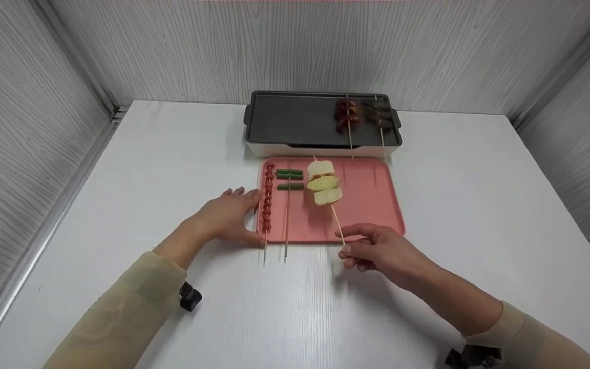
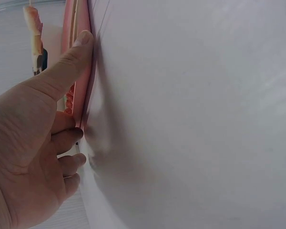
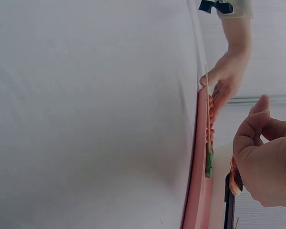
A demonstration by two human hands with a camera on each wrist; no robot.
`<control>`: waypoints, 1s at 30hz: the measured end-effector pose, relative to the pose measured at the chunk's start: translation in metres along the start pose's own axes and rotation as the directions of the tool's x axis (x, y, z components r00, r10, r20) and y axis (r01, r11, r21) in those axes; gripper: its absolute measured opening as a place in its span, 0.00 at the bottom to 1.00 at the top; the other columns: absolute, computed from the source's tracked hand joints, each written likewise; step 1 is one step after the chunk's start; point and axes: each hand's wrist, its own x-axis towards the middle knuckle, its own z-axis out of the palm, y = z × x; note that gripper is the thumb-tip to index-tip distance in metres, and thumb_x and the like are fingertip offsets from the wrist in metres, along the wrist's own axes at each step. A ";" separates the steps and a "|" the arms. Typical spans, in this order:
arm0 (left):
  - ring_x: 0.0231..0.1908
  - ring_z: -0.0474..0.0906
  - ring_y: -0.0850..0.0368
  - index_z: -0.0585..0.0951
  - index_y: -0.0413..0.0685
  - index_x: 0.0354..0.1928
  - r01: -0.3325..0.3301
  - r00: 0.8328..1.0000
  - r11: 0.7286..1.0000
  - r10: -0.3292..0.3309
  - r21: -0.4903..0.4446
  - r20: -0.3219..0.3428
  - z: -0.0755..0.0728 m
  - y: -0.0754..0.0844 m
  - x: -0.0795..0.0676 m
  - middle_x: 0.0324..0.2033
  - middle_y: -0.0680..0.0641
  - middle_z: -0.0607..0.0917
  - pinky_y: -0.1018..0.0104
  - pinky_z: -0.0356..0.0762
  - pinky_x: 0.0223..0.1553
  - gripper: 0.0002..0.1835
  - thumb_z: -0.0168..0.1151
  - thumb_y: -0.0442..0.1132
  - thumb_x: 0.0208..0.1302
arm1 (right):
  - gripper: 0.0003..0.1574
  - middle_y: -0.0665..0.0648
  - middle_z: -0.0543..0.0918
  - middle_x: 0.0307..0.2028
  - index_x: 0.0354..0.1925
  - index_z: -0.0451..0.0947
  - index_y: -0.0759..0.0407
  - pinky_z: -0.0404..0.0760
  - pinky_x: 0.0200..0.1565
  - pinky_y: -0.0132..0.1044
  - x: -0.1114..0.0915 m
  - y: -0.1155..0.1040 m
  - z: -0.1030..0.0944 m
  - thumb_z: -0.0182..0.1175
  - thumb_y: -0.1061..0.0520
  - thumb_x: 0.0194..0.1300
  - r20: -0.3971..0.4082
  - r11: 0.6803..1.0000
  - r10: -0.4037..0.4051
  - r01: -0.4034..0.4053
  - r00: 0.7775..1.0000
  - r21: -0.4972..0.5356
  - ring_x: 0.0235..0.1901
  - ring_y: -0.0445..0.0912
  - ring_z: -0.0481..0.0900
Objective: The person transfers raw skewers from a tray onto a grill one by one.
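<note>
Between thumb and fingertips, my right hand [image 1: 384, 253] pinches the bare lower stick of a skewer [image 1: 324, 183] threaded with pale and yellowish slices. The slices hang over the pink tray [image 1: 369, 205], tilted up toward the left. My left hand [image 1: 228, 218] rests at the tray's left edge, thumb along the near corner, as the left wrist view also shows. Beside it on the tray lies a skewer of small red pieces [image 1: 268, 200]. Right of that is a skewer of green sticks [image 1: 290, 175]. In the right wrist view the held skewer is hidden behind my right hand [image 3: 269, 162].
A dark grill plate [image 1: 295, 118] on a pale base stands just behind the tray. At its right end lie a skewer of reddish pieces [image 1: 347, 115] and one of dark pieces [image 1: 378, 115], sticks pointing forward over the rim. Wood-grain panels [image 1: 182, 51] enclose the white table [image 1: 187, 148].
</note>
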 end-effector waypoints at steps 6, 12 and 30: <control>0.81 0.49 0.34 0.55 0.38 0.83 0.002 1.000 1.000 -0.002 -0.001 -0.003 0.002 -0.001 0.000 0.82 0.39 0.58 0.45 0.44 0.83 0.66 0.76 0.69 0.56 | 0.27 0.60 0.89 0.40 0.68 0.74 0.68 0.83 0.39 0.31 0.002 -0.017 -0.002 0.63 0.64 0.75 -0.004 0.999 -0.049 0.049 0.999 0.011 0.35 0.43 0.87; 0.81 0.49 0.34 0.54 0.38 0.84 0.004 1.000 1.000 -0.004 -0.006 -0.003 0.003 -0.001 0.000 0.82 0.39 0.58 0.45 0.43 0.83 0.66 0.76 0.69 0.56 | 0.24 0.58 0.88 0.41 0.69 0.75 0.66 0.84 0.39 0.30 0.021 -0.039 -0.003 0.58 0.66 0.78 -0.035 0.996 -0.071 0.072 0.997 0.050 0.36 0.42 0.86; 0.81 0.49 0.34 0.55 0.39 0.84 0.013 1.000 1.000 -0.013 0.004 -0.003 -0.001 0.000 -0.003 0.82 0.40 0.59 0.44 0.44 0.82 0.66 0.76 0.69 0.56 | 0.20 0.59 0.89 0.44 0.66 0.78 0.64 0.83 0.37 0.30 0.101 -0.082 -0.017 0.59 0.61 0.80 -0.194 0.988 -0.041 0.068 0.980 0.135 0.39 0.43 0.88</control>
